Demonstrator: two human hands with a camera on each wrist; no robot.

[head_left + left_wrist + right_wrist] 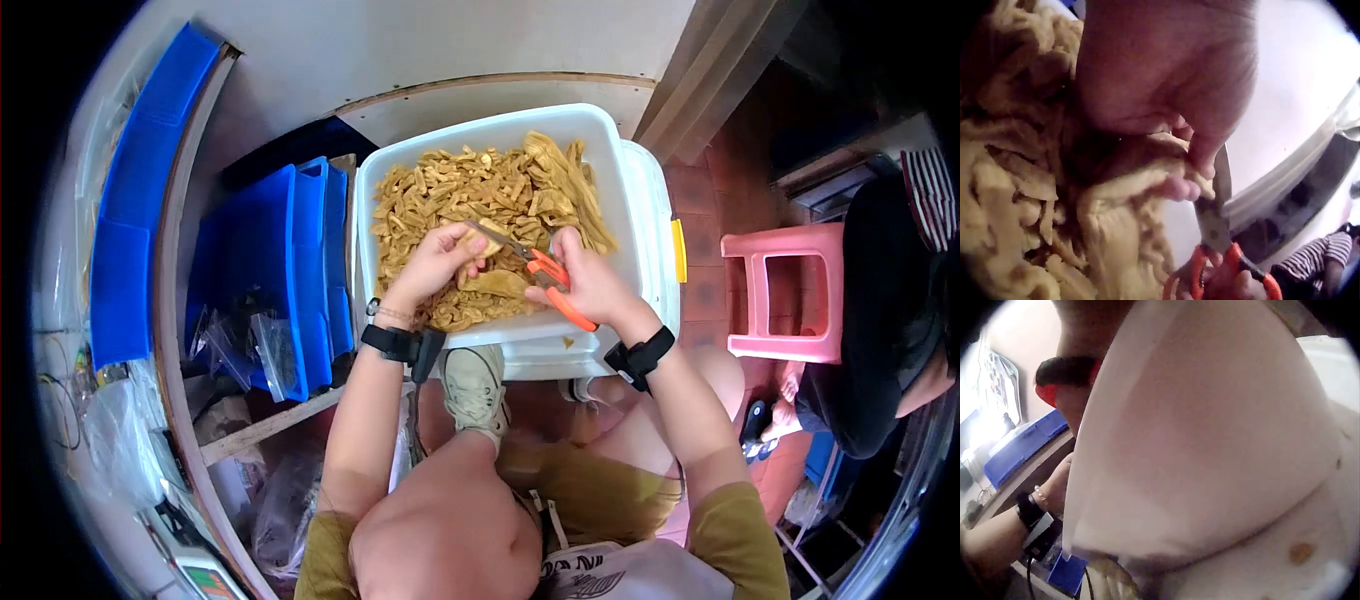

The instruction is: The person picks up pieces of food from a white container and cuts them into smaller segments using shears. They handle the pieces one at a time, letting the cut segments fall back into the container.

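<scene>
My left hand [440, 262] pinches a yellowish-brown strip [487, 243] between thumb and fingers above a white tub [620, 200]. Orange-handled scissors [545, 268] are gripped in my right hand [592, 280], their blades pointing left at the strip. In the left wrist view, the thumb and fingertips of the left hand [1172, 94] hold the strip [1141, 169], with the scissor blades [1215, 219] beside its end. Cut pieces [430, 190] fill much of the tub, and longer uncut strips [570, 190] lie at its right side. The right wrist view shows part of the scissors' handle [1047, 394].
Blue bins [300, 270] stand left of the tub, holding plastic bags. A white lid with a yellow latch [680, 250] lies under the tub's right side. Farther right are a pink stool [785, 345] and another person [880, 330]. My shoe [474, 390] is just below the tub.
</scene>
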